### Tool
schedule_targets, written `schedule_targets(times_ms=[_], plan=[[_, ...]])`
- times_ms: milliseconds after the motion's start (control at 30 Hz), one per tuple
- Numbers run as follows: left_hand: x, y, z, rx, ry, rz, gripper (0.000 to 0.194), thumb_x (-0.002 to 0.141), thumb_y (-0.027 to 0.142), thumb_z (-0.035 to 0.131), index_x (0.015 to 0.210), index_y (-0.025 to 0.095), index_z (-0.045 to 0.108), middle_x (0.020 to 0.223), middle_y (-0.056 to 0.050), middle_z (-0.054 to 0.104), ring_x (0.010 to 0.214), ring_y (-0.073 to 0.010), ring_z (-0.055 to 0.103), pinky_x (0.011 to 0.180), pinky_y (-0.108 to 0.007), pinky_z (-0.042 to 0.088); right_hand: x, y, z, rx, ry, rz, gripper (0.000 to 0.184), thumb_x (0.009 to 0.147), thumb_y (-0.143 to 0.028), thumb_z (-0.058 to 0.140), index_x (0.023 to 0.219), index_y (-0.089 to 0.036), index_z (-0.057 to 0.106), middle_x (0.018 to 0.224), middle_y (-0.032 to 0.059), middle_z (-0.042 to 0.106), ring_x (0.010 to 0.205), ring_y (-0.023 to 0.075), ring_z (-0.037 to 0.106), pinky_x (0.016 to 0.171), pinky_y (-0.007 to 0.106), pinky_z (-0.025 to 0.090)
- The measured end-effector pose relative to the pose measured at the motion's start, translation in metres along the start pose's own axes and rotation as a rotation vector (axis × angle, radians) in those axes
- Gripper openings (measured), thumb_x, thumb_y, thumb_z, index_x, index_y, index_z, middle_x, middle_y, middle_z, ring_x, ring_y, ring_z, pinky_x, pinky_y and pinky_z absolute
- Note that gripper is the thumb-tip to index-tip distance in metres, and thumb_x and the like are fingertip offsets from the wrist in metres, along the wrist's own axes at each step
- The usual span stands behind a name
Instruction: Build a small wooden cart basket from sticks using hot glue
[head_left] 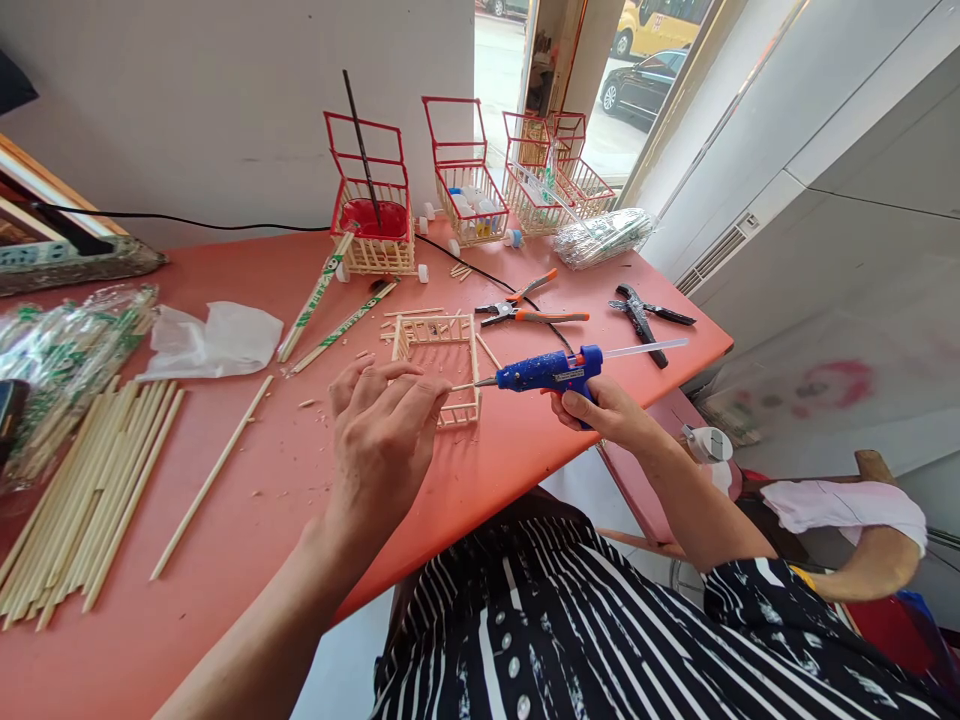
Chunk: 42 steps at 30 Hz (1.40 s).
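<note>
My right hand (pixel 596 408) is wrapped round the grip of a blue hot glue gun (pixel 540 374), whose nozzle points left and a clear glue stick (pixel 645 348) sticks out of its back. In a pinch, my left hand (pixel 386 415) holds a short wooden stick (pixel 463 387), its end at the nozzle tip. Just behind and below them on the table is an open frame (pixel 472 350) built of small wooden sticks. My left hand hides part of it.
Pliers (pixel 517 312), black cutters (pixel 649 318) and a cord lie beyond. Along the back stand small stick-built carts (pixel 379 262) with red handles. Loose wooden sticks (pixel 97 490), wrapped chopsticks (pixel 322 290) and a white plastic bag (pixel 217 342) are at left. The front table edge (pixel 517 492) runs by my body.
</note>
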<state>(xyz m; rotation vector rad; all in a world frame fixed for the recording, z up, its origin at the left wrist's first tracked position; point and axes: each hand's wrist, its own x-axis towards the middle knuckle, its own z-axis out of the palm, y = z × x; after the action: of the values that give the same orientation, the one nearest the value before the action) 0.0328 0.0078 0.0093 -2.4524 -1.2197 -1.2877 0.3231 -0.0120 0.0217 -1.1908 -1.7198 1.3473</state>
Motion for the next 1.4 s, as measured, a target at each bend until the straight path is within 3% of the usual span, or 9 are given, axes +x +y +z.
schedule_targets(times_ms=[400, 567, 667, 767, 900, 1000, 1133, 1267, 1400], plan=[[0.001, 0.001, -0.001, -0.029, -0.024, -0.053, 0.016, 0.1, 0.014, 0.059, 0.097, 0.026, 0.069, 0.089, -0.005, 0.078, 0.1, -0.0265, 0.069, 0.108, -0.049, 0.043, -0.003, -0.005, -0.004, -0.082, 0.025, 0.012, 0.06, 0.097, -0.075, 0.055, 0.077, -0.019, 0.053, 0.064, -0.0027, 0.047, 0.057, 0.0102, 0.04, 0.054, 0.027, 0.032], [0.0, 0.002, -0.001, -0.014, -0.007, -0.03, 0.015, 0.1, 0.014, 0.06, 0.097, 0.025, 0.069, 0.09, -0.005, 0.079, 0.1, -0.0259, 0.07, 0.107, -0.049, 0.044, -0.002, -0.003, 0.0, -0.203, 0.107, 0.008, 0.058, 0.098, -0.073, 0.053, 0.08, -0.018, 0.059, 0.07, 0.0013, 0.056, 0.062, 0.0132, 0.049, 0.059, 0.028, 0.038], [-0.001, 0.001, 0.0, -0.017, -0.007, -0.027, 0.014, 0.099, 0.013, 0.061, 0.098, 0.025, 0.069, 0.089, -0.005, 0.079, 0.099, -0.0263, 0.07, 0.108, -0.05, 0.044, -0.001, 0.002, 0.005, -0.352, 0.24, -0.083, 0.047, 0.098, -0.066, 0.058, 0.094, -0.019, 0.064, 0.084, 0.0051, 0.066, 0.074, 0.0183, 0.058, 0.07, 0.031, 0.047], [-0.001, 0.0, 0.0, -0.015, -0.018, -0.031, 0.015, 0.098, 0.013, 0.061, 0.098, 0.025, 0.07, 0.089, -0.005, 0.079, 0.1, -0.0268, 0.07, 0.11, -0.05, 0.043, 0.002, 0.001, 0.002, -0.545, 0.321, -0.279, 0.033, 0.098, -0.052, 0.064, 0.114, -0.023, 0.064, 0.109, 0.009, 0.07, 0.093, 0.0235, 0.064, 0.084, 0.036, 0.052], [-0.002, -0.001, 0.0, -0.006, -0.018, -0.022, 0.015, 0.098, 0.012, 0.061, 0.099, 0.025, 0.069, 0.089, -0.005, 0.079, 0.1, -0.0265, 0.071, 0.11, -0.049, 0.043, 0.017, -0.002, -0.027, -0.867, 0.369, -0.456, 0.038, 0.098, -0.036, 0.064, 0.133, -0.022, 0.058, 0.129, 0.0154, 0.065, 0.121, 0.0312, 0.06, 0.103, 0.043, 0.049], [-0.002, -0.001, 0.001, -0.023, -0.02, -0.035, 0.016, 0.098, 0.013, 0.061, 0.099, 0.026, 0.07, 0.09, -0.005, 0.079, 0.1, -0.0268, 0.071, 0.111, -0.05, 0.043, 0.039, 0.004, -0.064, -1.055, 0.401, -0.344, 0.036, 0.098, -0.031, 0.06, 0.132, -0.02, 0.058, 0.133, 0.0175, 0.062, 0.118, 0.0344, 0.058, 0.102, 0.047, 0.048], [-0.003, -0.001, 0.002, -0.026, -0.023, -0.033, 0.015, 0.098, 0.013, 0.061, 0.098, 0.024, 0.071, 0.091, -0.006, 0.079, 0.1, -0.0275, 0.071, 0.112, -0.052, 0.043, 0.076, 0.024, -0.107, -1.195, 0.344, -0.164, 0.034, 0.095, -0.023, 0.056, 0.128, -0.016, 0.06, 0.127, 0.0194, 0.065, 0.116, 0.0368, 0.056, 0.1, 0.047, 0.046], [-0.002, -0.001, 0.001, -0.025, -0.023, -0.041, 0.016, 0.098, 0.012, 0.061, 0.097, 0.024, 0.071, 0.089, -0.006, 0.078, 0.1, -0.0275, 0.071, 0.112, -0.052, 0.043, 0.103, 0.034, -0.125, -1.297, 0.279, -0.036, 0.039, 0.097, -0.026, 0.059, 0.133, -0.013, 0.06, 0.129, 0.0214, 0.067, 0.113, 0.0368, 0.056, 0.099, 0.046, 0.043], [-0.001, 0.0, 0.001, -0.039, -0.021, -0.055, 0.017, 0.098, 0.013, 0.06, 0.097, 0.025, 0.071, 0.088, -0.005, 0.078, 0.1, -0.0269, 0.071, 0.112, -0.052, 0.043, 0.116, 0.032, -0.131, -1.353, 0.178, -0.045, 0.04, 0.1, -0.032, 0.06, 0.135, -0.013, 0.06, 0.129, 0.021, 0.067, 0.114, 0.0355, 0.056, 0.1, 0.045, 0.041]])
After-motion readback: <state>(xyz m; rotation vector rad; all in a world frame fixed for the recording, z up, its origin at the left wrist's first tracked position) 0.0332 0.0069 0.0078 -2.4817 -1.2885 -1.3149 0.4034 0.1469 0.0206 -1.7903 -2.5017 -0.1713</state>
